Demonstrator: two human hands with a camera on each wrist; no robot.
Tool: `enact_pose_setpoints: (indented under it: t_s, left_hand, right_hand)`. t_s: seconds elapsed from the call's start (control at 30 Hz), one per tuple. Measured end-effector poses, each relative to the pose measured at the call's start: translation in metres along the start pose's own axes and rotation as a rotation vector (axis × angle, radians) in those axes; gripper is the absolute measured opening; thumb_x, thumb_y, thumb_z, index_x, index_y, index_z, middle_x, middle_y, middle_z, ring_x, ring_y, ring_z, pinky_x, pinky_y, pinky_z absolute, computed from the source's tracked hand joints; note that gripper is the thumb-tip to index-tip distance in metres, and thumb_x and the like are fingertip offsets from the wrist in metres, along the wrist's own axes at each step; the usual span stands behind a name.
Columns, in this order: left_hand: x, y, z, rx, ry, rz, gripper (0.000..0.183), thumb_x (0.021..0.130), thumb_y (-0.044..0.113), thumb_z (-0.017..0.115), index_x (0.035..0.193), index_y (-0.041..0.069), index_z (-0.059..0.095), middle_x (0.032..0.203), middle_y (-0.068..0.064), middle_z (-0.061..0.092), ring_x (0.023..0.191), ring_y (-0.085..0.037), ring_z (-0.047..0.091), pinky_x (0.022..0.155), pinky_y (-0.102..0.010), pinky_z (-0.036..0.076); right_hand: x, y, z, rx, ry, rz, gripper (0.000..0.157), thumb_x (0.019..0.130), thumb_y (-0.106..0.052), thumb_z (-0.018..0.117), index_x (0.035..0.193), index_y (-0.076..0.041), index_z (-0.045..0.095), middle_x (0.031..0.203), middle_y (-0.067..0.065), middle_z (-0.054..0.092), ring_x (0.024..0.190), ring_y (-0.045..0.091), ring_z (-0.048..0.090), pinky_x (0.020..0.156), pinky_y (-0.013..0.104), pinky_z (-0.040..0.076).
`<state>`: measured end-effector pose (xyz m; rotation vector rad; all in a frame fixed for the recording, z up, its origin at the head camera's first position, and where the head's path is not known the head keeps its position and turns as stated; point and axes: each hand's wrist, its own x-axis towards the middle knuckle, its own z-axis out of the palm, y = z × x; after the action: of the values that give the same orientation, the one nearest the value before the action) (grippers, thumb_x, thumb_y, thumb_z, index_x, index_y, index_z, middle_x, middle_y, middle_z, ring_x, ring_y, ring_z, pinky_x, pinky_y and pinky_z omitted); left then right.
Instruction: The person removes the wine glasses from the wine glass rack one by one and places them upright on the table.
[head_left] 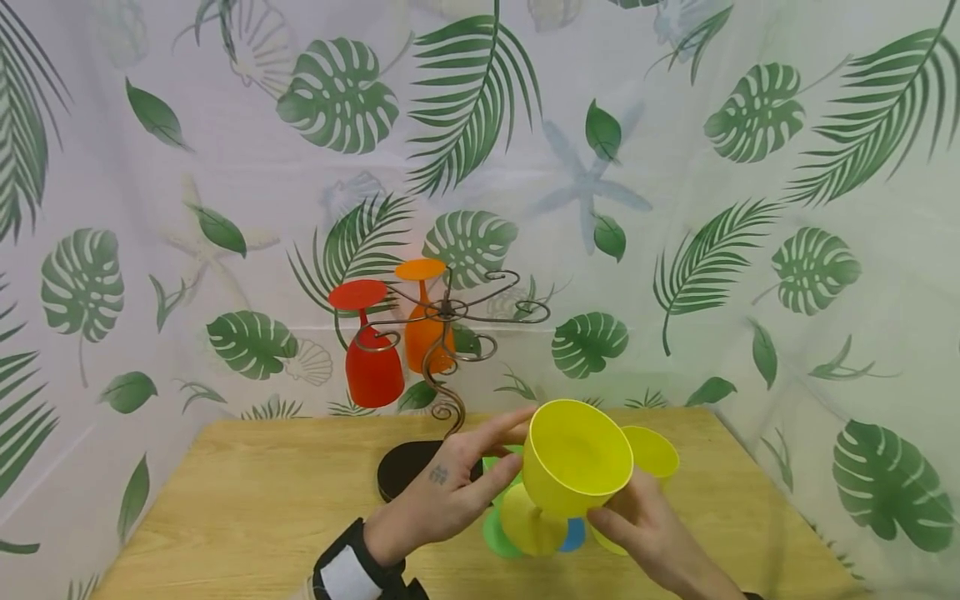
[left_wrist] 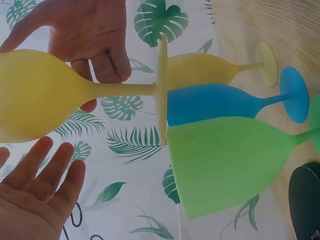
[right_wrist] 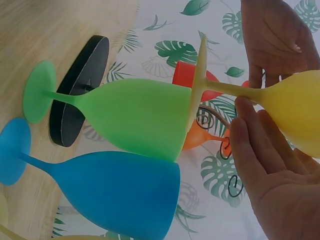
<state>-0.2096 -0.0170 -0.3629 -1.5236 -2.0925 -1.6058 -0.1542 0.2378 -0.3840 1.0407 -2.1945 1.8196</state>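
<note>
A yellow goblet (head_left: 577, 450), bowl tipped toward me, is held above the table in the head view. My right hand (head_left: 648, 529) grips its bowl from the right, thumb near the bottom and fingers behind. To the left of the bowl is my left hand (head_left: 442, 492), its fingertips at the bowl's side; in the left wrist view its fingers (left_wrist: 62, 172) are nearly straight. Behind the held goblet's foot stand a green goblet (right_wrist: 135, 115), a blue goblet (right_wrist: 120, 190) and another yellow goblet (head_left: 658, 450), all upright on the table.
A metal goblet rack (head_left: 447, 310) with curled arms rises from a black base (head_left: 401, 471) left of the goblets. A red goblet (head_left: 375, 371) and an orange goblet (head_left: 427, 337) hang upside down from it. The wooden table (head_left: 247, 500) meets a leaf-patterned cloth backdrop (head_left: 247, 183).
</note>
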Motion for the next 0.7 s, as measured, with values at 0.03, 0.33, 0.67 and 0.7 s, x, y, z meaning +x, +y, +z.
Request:
enact_pose_setpoints:
  t_s: [0.03, 0.33, 0.67, 0.7]
  left_hand:
    - [0.0, 0.0, 0.0, -0.002, 0.002, -0.001, 0.051, 0.107, 0.008, 0.049, 0.157, 0.014, 0.039, 0.142, -0.01, 0.063, 0.119, -0.02, 0.067, 0.099, -0.034, 0.056]
    - [-0.004, -0.003, 0.002, -0.001, 0.009, 0.01, 0.05, 0.108, 0.012, 0.049, 0.156, 0.012, 0.04, 0.143, -0.009, 0.062, 0.124, -0.02, 0.064, 0.098, -0.036, 0.056]
    - [-0.01, -0.009, -0.001, 0.066, -0.03, -0.039, 0.04, 0.109, 0.014, 0.048, 0.147, 0.006, 0.052, 0.139, -0.009, 0.065, 0.121, -0.017, 0.066, 0.102, -0.033, 0.054]
    - [-0.011, -0.009, -0.001, 0.088, -0.032, -0.039, 0.04, 0.108, 0.014, 0.048, 0.147, 0.006, 0.053, 0.141, -0.009, 0.063, 0.125, -0.018, 0.064, 0.105, -0.035, 0.053]
  right_hand:
    - [-0.001, 0.001, 0.0, 0.004, 0.001, 0.008, 0.04, 0.104, -0.002, 0.049, 0.143, -0.001, 0.045, 0.135, 0.002, 0.061, 0.116, 0.013, 0.063, 0.1, 0.03, 0.054]
    - [-0.007, 0.01, 0.002, 0.038, -0.029, 0.059, 0.04, 0.106, -0.005, 0.048, 0.145, 0.002, 0.043, 0.135, 0.001, 0.062, 0.114, 0.015, 0.063, 0.101, 0.03, 0.053]
    - [-0.019, 0.025, 0.008, 0.007, -0.021, 0.321, 0.047, 0.106, -0.011, 0.052, 0.147, 0.005, 0.039, 0.145, 0.023, 0.054, 0.117, 0.009, 0.063, 0.098, 0.022, 0.052]
    - [-0.02, 0.027, 0.008, 0.007, -0.025, 0.32, 0.047, 0.106, -0.011, 0.052, 0.148, 0.005, 0.038, 0.146, 0.027, 0.051, 0.118, 0.008, 0.063, 0.098, 0.022, 0.052]
